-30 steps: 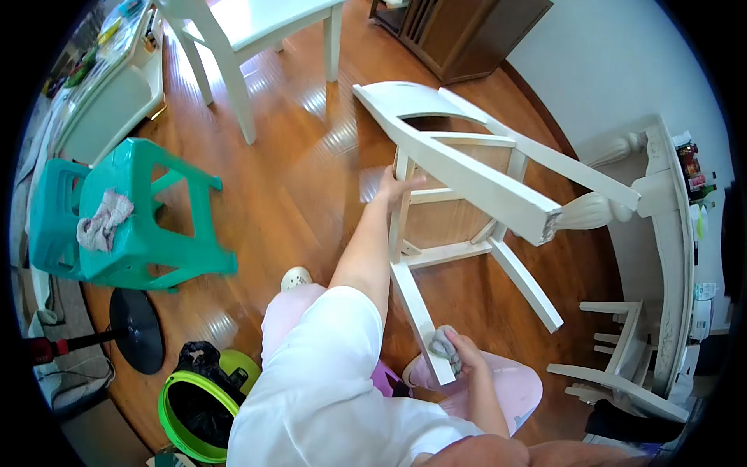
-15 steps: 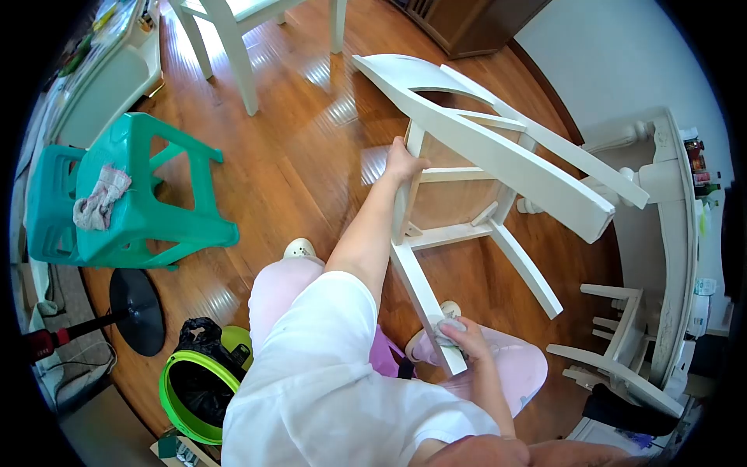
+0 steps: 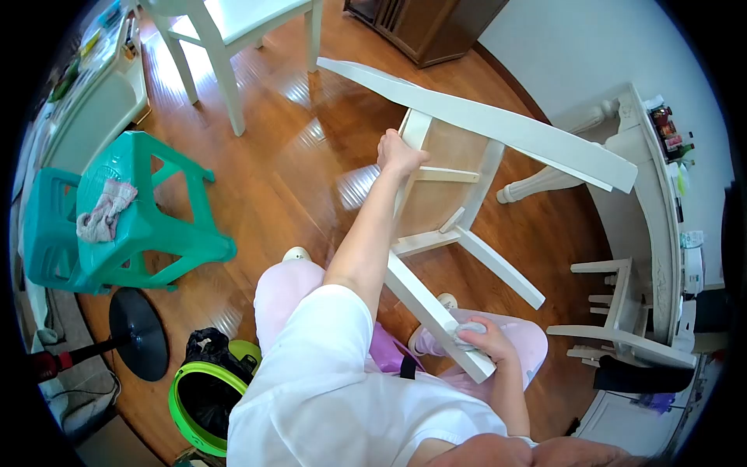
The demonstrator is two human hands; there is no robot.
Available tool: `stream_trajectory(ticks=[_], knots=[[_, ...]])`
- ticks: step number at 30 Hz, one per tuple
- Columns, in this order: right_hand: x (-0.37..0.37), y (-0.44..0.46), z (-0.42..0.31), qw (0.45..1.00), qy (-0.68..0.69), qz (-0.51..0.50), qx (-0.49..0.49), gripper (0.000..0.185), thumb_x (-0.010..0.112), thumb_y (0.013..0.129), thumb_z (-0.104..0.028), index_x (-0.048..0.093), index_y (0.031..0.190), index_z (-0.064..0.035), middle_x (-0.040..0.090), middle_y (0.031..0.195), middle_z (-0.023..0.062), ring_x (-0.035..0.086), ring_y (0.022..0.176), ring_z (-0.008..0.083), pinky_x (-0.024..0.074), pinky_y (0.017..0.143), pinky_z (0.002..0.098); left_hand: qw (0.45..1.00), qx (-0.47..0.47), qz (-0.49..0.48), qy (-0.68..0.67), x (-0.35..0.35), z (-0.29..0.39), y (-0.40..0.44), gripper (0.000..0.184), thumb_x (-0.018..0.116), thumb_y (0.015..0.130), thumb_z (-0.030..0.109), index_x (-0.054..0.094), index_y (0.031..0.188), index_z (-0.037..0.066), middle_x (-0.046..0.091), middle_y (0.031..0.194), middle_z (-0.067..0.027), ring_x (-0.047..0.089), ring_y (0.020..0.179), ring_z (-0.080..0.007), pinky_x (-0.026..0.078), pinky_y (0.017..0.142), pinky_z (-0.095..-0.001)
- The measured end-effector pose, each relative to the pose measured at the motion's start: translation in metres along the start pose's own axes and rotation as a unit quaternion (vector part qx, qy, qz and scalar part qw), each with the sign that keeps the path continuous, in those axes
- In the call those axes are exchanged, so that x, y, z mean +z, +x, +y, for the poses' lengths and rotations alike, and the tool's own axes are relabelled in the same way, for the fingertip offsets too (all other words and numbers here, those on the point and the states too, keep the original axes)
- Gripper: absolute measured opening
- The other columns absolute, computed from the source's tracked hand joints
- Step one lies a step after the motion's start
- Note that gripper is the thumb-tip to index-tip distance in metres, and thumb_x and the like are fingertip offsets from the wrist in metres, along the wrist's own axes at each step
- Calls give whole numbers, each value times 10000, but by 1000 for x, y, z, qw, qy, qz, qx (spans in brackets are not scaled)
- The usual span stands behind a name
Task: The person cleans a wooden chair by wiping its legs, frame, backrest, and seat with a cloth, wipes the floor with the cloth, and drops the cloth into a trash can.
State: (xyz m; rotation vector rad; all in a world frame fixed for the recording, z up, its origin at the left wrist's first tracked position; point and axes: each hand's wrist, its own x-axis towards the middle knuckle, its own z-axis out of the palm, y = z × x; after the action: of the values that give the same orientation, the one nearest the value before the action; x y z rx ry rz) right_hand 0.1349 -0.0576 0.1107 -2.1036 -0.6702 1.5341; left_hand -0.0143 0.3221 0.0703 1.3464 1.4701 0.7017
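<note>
A white wooden chair [image 3: 436, 300] is tipped over in front of me, its seat underside [image 3: 445, 148] facing me. My left hand [image 3: 401, 153] is wrapped around the edge of its seat frame. Near the end of the closest leg, my right hand [image 3: 492, 340] presses a bunched, pale grey cloth [image 3: 469, 330] against the wood. The fingers of that hand close around the cloth and partly cover it. The chair's long back post [image 3: 529, 128] runs across the upper right, hiding most of the backrest.
Stacked teal plastic stools [image 3: 167, 214] stand at left, with a crumpled rag [image 3: 106, 212] on top. A green-rimmed bin [image 3: 177, 401] with a black bag is at lower left. Another white chair [image 3: 226, 86] stands beyond; a white carved table [image 3: 650, 226] and a tipped chair [image 3: 622, 311] are at right.
The chair has turned in my grip, so its back posts now nearly line up and its near leg's end sits further right. My right hand and the cloth moved right with that leg.
</note>
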Motion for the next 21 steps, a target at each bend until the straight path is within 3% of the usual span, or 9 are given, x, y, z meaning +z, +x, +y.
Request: stream_trajectory(ticks=[11,17,21], knots=[[-26,-51,-22,995,19,-92,-39,359,776,727,-269,620,985,-74,608,956,13,558,912,123,434,843,265,996,27,15,83,-5,58,-41,641,819,570,290,542,1065,-7,570,1155,-172,550,1119,-299,479,939,-387],[-61,-56,-9,977,105,-179,-42,368,772,729,-232,610,1019,-74,589,965,-2,534,937,107,425,859,263,985,118,25,123,10,75,-50,628,850,563,349,592,967,-56,619,1078,-209,608,1013,-323,510,851,-418],[-80,-56,-12,975,128,-180,-38,384,775,716,-258,603,999,-63,583,956,1,540,908,107,431,829,251,982,129,-13,139,21,88,-48,650,837,570,340,586,1012,-65,589,1136,-206,569,1100,-319,508,900,-404]])
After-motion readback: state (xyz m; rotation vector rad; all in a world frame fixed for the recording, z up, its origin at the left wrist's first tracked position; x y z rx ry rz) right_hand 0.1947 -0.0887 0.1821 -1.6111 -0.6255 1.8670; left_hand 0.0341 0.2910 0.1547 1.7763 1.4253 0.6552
